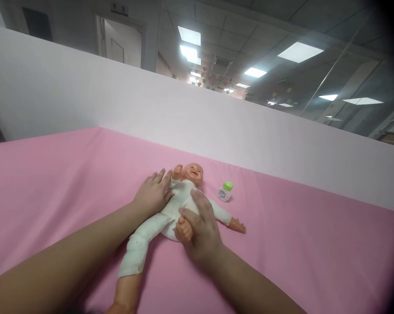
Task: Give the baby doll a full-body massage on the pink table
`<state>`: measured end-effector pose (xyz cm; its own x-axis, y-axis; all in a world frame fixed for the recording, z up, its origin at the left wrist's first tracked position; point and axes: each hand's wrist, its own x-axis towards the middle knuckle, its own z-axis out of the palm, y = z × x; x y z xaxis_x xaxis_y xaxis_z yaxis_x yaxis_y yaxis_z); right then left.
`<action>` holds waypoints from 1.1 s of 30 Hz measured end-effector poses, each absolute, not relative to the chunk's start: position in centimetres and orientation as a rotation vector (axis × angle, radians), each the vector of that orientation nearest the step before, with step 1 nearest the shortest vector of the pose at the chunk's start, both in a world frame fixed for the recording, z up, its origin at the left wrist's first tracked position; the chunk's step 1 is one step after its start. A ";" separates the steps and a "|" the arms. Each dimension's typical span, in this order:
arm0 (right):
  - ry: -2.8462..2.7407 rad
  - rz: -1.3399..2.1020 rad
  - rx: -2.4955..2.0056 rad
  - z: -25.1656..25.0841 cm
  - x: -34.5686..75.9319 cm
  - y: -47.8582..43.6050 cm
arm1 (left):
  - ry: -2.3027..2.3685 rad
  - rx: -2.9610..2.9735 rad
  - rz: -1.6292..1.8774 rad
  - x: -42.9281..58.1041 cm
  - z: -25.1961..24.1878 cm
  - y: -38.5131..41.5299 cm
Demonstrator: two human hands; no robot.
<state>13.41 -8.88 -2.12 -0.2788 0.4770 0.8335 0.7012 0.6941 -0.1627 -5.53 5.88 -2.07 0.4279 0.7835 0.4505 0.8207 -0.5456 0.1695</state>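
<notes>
A baby doll [170,214] in a white suit lies on its back on the pink sheet [298,244], head toward the far wall. My left hand [154,192] rests flat on the doll's arm and side, fingers stretched out. My right hand [200,226] lies on the doll's belly and hip, thumb curled round one bent foot [183,230]. The doll's other leg [134,253] stretches toward me.
A small white bottle with a green cap [225,191] stands on the sheet just right of the doll's head. A white partition wall [183,109] runs behind the pink surface, with ceiling lights above it.
</notes>
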 end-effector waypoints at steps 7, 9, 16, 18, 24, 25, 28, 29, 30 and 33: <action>-1.923 0.067 -1.134 -2.2 15.3 -6.4 | -1.290 -2.717 -0.735 -5.3 -2.6 6.1; -1.926 0.078 -1.102 -2.2 15.6 -6.4 | -1.297 -2.722 -0.730 -5.4 -2.6 6.1; -1.999 -0.070 -0.903 -1.7 15.4 -7.7 | -1.394 -2.730 -0.702 -5.8 -2.6 6.3; -2.034 -0.127 -0.828 -1.3 14.9 -8.2 | -1.431 -2.722 -0.710 -5.9 -2.4 6.3; -2.149 -0.229 -0.629 0.0 13.1 -10.0 | -1.499 -2.743 -0.766 -6.1 -1.7 6.1; -2.165 -0.223 -0.620 0.1 12.8 -10.3 | -1.530 -2.750 -0.782 -6.1 -1.6 6.1; -2.134 -0.195 -0.628 0.2 12.1 -11.5 | -1.687 -2.781 -0.755 -6.3 -1.5 6.1; -2.123 -0.177 -0.622 0.1 11.9 -11.8 | -1.741 -2.788 -0.724 -6.3 -1.6 6.2; -2.138 -0.156 -0.599 0.0 11.7 -12.0 | -1.790 -2.786 -0.694 -6.4 -1.7 6.4; -2.313 -0.110 -0.471 -1.0 11.2 -12.2 | -1.905 -2.697 -0.660 -6.7 -2.2 6.9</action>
<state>11.24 -12.18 -0.96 -0.6435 0.3014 0.7036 0.3667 0.9283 -0.0622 -6.68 6.94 -2.21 0.2923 0.9386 0.1832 0.8509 -0.3427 0.3982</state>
